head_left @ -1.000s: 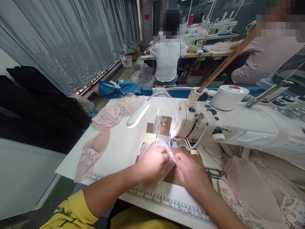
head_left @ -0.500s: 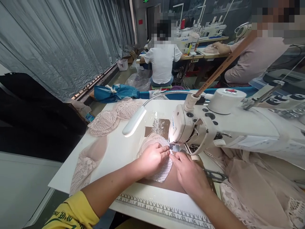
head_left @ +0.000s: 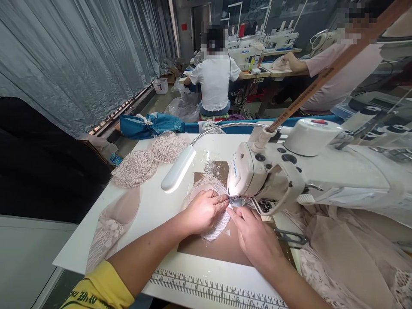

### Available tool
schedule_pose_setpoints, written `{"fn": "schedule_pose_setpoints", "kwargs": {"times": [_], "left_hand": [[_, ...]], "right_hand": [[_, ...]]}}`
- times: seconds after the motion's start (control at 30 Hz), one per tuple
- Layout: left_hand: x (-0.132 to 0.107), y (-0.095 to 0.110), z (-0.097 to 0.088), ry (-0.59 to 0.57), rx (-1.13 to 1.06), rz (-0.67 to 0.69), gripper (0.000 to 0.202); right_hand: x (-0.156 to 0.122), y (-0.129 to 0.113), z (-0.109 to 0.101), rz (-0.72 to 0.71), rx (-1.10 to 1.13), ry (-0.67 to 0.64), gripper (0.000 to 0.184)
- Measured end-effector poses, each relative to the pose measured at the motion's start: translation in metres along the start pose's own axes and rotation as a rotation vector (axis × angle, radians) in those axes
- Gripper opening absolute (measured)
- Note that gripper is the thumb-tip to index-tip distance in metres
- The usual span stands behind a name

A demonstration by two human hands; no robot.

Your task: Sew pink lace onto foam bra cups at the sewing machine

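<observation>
A pale pink lace bra cup (head_left: 216, 226) lies under the presser foot of a white sewing machine (head_left: 249, 165). My left hand (head_left: 202, 211) rests on the cup, its fingers closed and pressed to the fabric just left of the needle. With thumb and forefinger together, my right hand (head_left: 255, 234) grips the cup's edge just in front of the presser foot. The fingertips of both hands almost meet there, and they hide part of the edge. Beneath the cup is a brown patch (head_left: 209, 251) on the table top.
A lamp (head_left: 178, 169) on a bendy neck reaches over the table. Lace cups (head_left: 133, 167) lie at the left, with another lace piece (head_left: 112, 223) nearer. Sheer fabric (head_left: 347, 244) is heaped at the right. A ruler strip (head_left: 209, 289) runs along the front edge. Two people sit at machines beyond.
The camera view has shifted slightly. The lace cup has moved a little away from me under the presser foot, with both hands still on it.
</observation>
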State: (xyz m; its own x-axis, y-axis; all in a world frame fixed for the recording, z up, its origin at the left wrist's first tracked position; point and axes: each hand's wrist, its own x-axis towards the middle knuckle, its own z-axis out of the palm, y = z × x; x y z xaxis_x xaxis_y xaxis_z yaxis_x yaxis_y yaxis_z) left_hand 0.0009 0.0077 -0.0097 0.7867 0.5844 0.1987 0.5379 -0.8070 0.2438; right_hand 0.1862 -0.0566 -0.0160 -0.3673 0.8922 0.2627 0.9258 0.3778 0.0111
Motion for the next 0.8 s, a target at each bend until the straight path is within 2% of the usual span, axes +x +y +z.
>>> {"fn": "schedule_pose_setpoints", "kwargs": {"times": [0.2,0.4,0.6,0.7,0.8], "left_hand": [[0.003,0.0,-0.001,0.003,0.045,-0.055,0.041],[0.001,0.003,-0.001,0.03,0.068,-0.124,0.041],[-0.004,0.0,-0.004,0.071,0.122,-0.125,0.042],[-0.006,0.006,-0.006,0.05,0.169,-0.21,0.043],[-0.012,0.017,-0.012,0.032,0.205,-0.371,0.043]], "right_hand": [[0.0,0.001,-0.002,-0.002,0.019,-0.031,0.047],[-0.004,0.003,0.002,0.004,0.038,0.012,0.046],[-0.003,0.004,0.001,0.027,0.063,0.031,0.044],[-0.003,0.006,0.003,-0.01,0.071,0.09,0.041],[-0.005,0.012,0.009,-0.09,0.076,0.173,0.038]]}}
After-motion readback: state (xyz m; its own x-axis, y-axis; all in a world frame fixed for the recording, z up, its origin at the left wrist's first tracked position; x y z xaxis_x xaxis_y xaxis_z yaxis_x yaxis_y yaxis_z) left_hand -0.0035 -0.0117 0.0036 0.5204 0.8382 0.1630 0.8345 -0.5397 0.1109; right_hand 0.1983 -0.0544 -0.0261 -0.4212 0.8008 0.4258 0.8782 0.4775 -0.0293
